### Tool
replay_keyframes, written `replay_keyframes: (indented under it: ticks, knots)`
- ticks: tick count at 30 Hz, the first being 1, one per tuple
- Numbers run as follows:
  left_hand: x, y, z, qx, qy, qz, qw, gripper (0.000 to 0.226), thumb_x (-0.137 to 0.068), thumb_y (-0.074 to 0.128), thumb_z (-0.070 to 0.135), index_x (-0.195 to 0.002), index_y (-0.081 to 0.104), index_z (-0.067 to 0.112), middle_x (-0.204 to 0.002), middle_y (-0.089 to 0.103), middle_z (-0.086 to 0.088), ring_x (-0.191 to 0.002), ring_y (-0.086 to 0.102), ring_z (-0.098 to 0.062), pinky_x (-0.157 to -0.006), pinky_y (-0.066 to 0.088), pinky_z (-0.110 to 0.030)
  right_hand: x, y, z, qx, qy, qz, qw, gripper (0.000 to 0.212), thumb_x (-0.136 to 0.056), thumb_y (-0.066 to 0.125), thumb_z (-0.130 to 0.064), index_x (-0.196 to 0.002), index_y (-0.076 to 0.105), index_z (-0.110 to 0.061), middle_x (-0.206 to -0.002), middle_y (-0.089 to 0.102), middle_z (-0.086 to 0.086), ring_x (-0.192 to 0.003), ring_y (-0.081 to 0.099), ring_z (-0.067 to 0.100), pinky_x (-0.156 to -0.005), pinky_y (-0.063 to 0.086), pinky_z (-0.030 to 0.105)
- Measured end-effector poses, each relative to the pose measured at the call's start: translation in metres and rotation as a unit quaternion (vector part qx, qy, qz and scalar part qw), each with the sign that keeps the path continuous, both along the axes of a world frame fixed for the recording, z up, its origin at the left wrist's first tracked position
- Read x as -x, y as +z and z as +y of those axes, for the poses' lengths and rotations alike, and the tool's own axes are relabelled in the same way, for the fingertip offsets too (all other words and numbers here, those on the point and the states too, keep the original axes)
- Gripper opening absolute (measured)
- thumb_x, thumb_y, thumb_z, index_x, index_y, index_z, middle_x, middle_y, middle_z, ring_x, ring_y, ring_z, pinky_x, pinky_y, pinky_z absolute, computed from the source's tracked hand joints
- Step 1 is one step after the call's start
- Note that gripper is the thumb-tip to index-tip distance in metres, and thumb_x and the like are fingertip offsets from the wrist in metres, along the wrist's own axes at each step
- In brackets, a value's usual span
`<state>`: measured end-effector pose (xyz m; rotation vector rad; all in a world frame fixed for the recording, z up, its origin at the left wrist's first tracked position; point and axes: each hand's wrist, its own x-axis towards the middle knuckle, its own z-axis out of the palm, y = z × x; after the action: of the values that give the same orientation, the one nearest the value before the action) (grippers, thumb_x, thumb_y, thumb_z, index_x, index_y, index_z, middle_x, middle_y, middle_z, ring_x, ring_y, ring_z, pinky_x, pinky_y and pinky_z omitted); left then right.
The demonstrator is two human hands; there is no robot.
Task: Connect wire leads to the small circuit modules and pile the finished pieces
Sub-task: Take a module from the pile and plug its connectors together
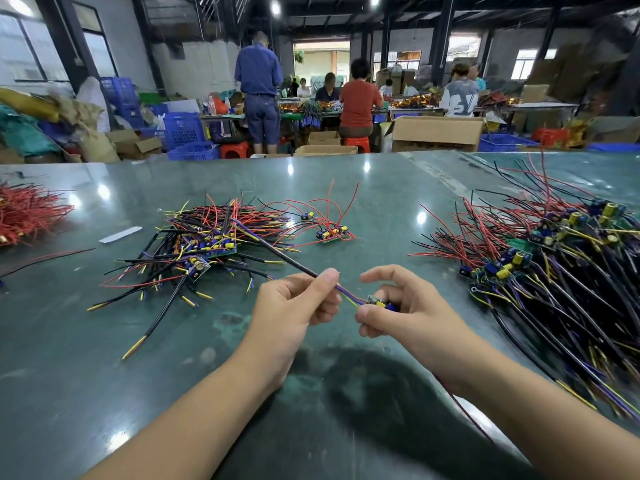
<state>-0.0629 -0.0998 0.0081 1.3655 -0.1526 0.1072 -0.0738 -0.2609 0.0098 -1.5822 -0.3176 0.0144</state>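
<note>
Left hand is pinching the black lead near its stripped end, thumb and fingers curled round the sheath. Right hand is gripping the small module between thumb and curled fingers, forefinger lifted clear. Purple and yellow cores are bridging the gap between the hands and reaching the module; whether they're seated, can't tell. All of it is held just above the near-centre table.

Handling guess: module is light, rigid, with fragile upright parts, so it's best held by the board edges. Lead is limp along its length and slick-sheathed, so it's best pinched close to the tip to aim the thin cores, which are probably bending easily.

Unfinished pile is lying centre-left, a few modules with red wires far-centre, the big finished pile right, red wires far left.
</note>
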Motion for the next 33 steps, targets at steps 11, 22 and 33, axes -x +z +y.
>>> replay_keyframes:
  ticks: [11,22,33]
  knots:
    - [0.001,0.003,0.0,0.055,-0.049,0.148,0.986,0.04,-0.085,0.062,0.029,-0.048,0.062,0.013,-0.052,0.057,0.0,-0.04,0.049,-0.005,-0.04,0.044,-0.013,-0.005,0.002,-0.002,0.102,0.008,-0.072,0.992,0.025,-0.085,0.064,0.0,-0.097,0.054,-0.02,-0.067,0.062,-0.005,-0.065,0.063,0.015,-0.073,0.05,0.049]
    - [0.003,-0.001,0.001,-0.054,0.007,0.007,0.998,0.01,-0.083,0.067,0.01,-0.074,0.071,0.007,-0.058,0.064,0.0,-0.052,0.056,-0.005,-0.053,0.049,-0.016,-0.002,-0.003,-0.004,0.112,-0.003,0.023,0.993,0.034,-0.079,0.074,-0.022,-0.106,0.054,-0.019,-0.076,0.065,0.0,-0.054,0.062,0.017,-0.056,0.048,0.024]
    - [0.003,-0.001,0.006,-0.083,-0.006,0.007,0.996,0.009,-0.083,0.068,0.015,-0.08,0.076,0.013,-0.071,0.072,-0.005,-0.06,0.064,-0.009,-0.059,0.052,-0.018,-0.001,0.008,-0.011,0.083,0.025,0.09,0.992,0.01,-0.092,0.059,-0.01,-0.087,0.066,-0.004,-0.065,0.066,0.006,-0.049,0.054,0.013,-0.05,0.045,0.019]
